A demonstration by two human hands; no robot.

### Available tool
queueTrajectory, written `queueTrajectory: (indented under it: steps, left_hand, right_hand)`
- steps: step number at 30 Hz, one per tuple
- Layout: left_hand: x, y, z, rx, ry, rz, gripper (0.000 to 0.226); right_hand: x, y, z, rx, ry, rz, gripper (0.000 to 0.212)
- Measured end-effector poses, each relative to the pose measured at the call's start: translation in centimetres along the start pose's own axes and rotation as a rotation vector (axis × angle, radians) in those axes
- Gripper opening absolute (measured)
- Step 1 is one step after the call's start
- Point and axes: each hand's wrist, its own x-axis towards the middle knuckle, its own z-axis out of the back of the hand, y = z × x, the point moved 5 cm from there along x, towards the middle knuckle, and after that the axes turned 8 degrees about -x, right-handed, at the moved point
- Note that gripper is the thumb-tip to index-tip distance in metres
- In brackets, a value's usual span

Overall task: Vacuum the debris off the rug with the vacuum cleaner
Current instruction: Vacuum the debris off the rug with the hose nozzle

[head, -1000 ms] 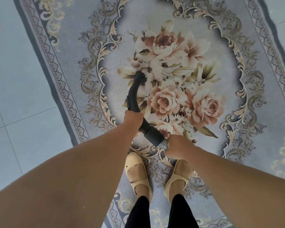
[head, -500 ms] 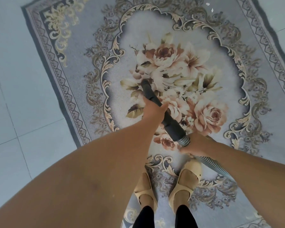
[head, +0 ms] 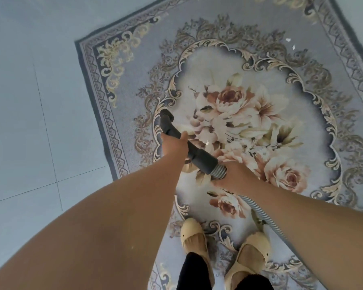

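Your left hand (head: 173, 143) was wrapped round the black vacuum tube (head: 199, 156). Your right hand (head: 233, 174) was curled round the ribbed hose (head: 219, 170) just behind it. The nozzle mouth (head: 166, 115) sat on the rug (head: 134, 65), at the left scroll border of the medallion (head: 208, 65). White flecks of debris (head: 288, 40) lay well apart, toward the far right, and were likely to be missed unless you reached there. The hose ran close beside your right shoe (head: 252, 252); a step back could snag it. No brand, label or writing was legible.
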Motion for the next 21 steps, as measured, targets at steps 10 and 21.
queueTrajectory:
  steps: [10,21]
  left_hand:
    - [5.3,-0.5,1.5,-0.101,-0.073,0.173,0.063]
    - [-1.0,0.4,-6.0,-0.036,0.035,0.205,0.061]
  right_hand:
    - [4.9,2.8,1.0,-0.035,0.13,-0.059,0.055]
    - [-0.3,-4.9,4.4,-0.113,0.136,-0.232,0.019]
